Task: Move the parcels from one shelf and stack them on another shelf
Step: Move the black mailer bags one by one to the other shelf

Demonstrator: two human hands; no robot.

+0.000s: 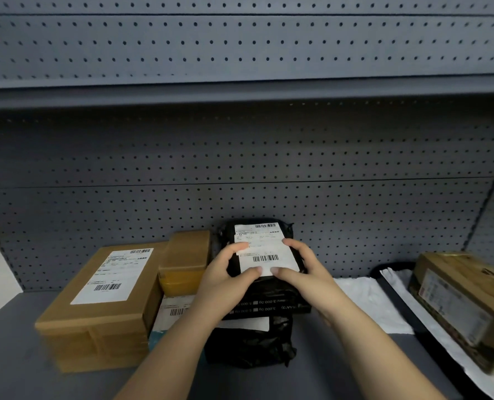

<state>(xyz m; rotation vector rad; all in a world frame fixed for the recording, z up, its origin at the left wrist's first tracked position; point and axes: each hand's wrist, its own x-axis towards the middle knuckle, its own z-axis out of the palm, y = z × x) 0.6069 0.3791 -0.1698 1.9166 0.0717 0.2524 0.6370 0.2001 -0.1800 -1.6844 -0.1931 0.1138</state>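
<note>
Both hands grip black parcel (261, 249) w/ white label, on top of a stack of black parcels (251, 339) on shelf (15, 356). Left hand (225, 278) curled round its left edge, right hand (303, 269) round its right edge, thumbs on label. Left of hands: big brown box (101, 307), small tan box (185, 261). Right of hands: white bag (367, 301), another box (465, 301).

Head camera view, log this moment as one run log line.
hands: left and right both gripping black parcel | position: atop black stack, middle shelf | neighbours: cardboard box at left
</note>
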